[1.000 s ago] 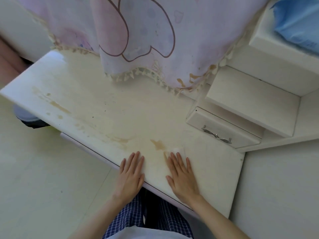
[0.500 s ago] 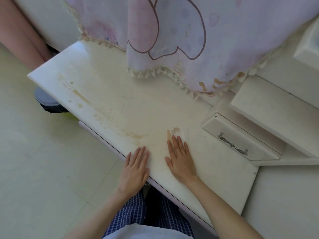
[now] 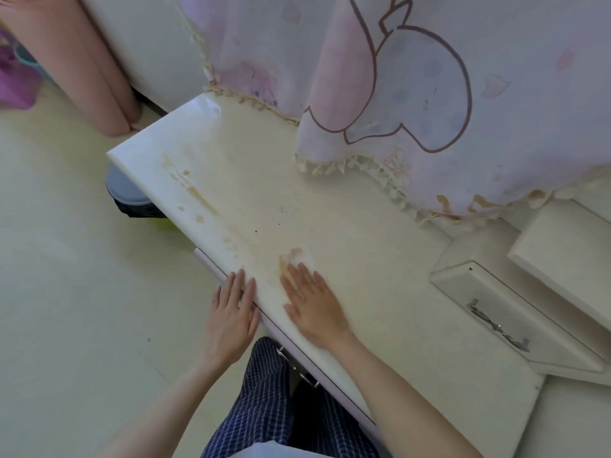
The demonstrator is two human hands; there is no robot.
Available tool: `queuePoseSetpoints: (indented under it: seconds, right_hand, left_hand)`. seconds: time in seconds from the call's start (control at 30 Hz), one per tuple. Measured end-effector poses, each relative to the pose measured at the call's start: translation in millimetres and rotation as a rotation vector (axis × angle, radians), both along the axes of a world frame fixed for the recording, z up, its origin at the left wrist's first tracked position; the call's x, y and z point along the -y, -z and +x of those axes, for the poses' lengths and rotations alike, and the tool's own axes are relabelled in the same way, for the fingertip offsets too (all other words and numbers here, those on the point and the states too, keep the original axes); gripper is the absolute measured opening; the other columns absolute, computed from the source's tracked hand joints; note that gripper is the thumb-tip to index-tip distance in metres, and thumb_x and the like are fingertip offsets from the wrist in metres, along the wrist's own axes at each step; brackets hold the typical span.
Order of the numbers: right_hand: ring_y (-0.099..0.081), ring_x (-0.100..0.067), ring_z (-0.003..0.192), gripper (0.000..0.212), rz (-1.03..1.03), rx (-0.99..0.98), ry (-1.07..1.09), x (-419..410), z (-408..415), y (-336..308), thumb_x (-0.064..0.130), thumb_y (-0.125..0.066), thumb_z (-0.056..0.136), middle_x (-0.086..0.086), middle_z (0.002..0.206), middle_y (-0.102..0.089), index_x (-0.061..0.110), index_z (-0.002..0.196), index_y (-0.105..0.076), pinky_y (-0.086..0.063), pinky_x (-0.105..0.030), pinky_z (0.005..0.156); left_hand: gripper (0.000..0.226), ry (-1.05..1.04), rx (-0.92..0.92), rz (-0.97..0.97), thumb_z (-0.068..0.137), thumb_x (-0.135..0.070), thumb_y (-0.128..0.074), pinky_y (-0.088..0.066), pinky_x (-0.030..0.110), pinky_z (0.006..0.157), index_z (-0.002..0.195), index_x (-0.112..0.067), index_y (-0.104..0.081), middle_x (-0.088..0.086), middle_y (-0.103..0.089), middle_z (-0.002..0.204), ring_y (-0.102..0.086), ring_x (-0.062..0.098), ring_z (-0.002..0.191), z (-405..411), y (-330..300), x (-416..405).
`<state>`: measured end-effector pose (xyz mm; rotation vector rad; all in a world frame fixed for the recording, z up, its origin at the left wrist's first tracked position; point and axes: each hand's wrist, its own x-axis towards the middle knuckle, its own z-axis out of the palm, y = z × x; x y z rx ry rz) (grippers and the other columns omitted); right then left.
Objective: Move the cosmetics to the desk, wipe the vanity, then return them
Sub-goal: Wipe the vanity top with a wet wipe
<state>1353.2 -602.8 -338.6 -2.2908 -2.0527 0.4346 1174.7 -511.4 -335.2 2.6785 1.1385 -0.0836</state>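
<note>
Wipe: small white damp-looking tissue (image 3: 305,259) lies on the cream, brown-stained vanity worktop (image 3: 347,233), near its front edge, mostly under the fingertips.
Right hand (image 3: 312,305): flat, fingers spread, pressing the tissue.
Left hand (image 3: 233,312): flat, fingers straight, resting on the near edge.
Handling: likely thin, soft, tearable; press with flat fingers rather than pinch.
Cosmetics: none in view.

bare forearms, blue checked trousers (image 3: 264,401)
</note>
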Motion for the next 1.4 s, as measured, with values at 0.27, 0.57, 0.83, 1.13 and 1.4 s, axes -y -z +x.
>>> queuePoseSetpoints:
  seconds: [0.27,0.57,0.83,1.13,1.4]
  right_hand:
    - [-0.006,-0.022,0.144,0.055,0.005,-0.002,0.057,39,-3,-5,0.041,-0.009,0.1,-0.007,0.155,-0.018,0.017,0.148,-0.022,-0.01,-0.039,0.113]
    - [-0.008,-0.017,0.143,0.05,-0.031,0.007,-0.03,-43,-2,0,0.04,-0.009,0.1,0.0,0.155,-0.014,0.027,0.148,-0.018,-0.005,-0.035,0.114]
    - [-0.006,-0.023,0.144,0.051,0.031,-0.031,-0.041,-28,-28,-1,0.04,-0.012,0.1,-0.004,0.156,-0.014,0.024,0.149,-0.016,-0.009,-0.041,0.113]
    - [-0.025,-0.022,0.14,0.055,0.043,-0.031,-0.192,-147,-19,3,0.04,-0.006,0.1,-0.003,0.15,-0.033,0.022,0.142,-0.035,-0.014,-0.038,0.112]
    - [-0.015,-0.022,0.143,0.051,0.152,-0.065,-0.305,-111,-10,6,0.038,-0.015,0.1,-0.003,0.154,-0.023,0.02,0.146,-0.028,-0.014,-0.04,0.113]
  left_hand:
    - [0.053,0.027,0.065,-0.048,0.099,-0.036,-0.013,-0.004,0.039,0.112,0.139,-0.008,-0.034,0.017,-0.03,0.148,-0.008,0.024,0.142,-9,3,-5]
    - [0.056,0.085,0.127,-0.019,0.089,-0.024,-0.032,-0.007,0.043,0.113,0.141,-0.006,-0.03,0.016,-0.028,0.149,-0.015,0.026,0.141,-26,13,-24]
    - [0.059,0.026,0.145,-0.01,0.087,-0.022,-0.033,-0.006,0.043,0.114,0.142,-0.002,-0.026,0.016,-0.024,0.15,-0.006,0.023,0.143,-33,15,-49]
    - [0.057,-0.072,0.061,0.023,0.087,-0.023,-0.03,-0.007,0.042,0.113,0.141,-0.003,-0.027,0.015,-0.032,0.147,-0.017,0.022,0.14,-42,13,-57]
    - [0.056,-0.143,0.062,0.021,0.088,-0.022,-0.03,-0.007,0.041,0.113,0.141,-0.003,-0.027,0.012,-0.025,0.149,0.002,0.017,0.144,-28,7,-65]
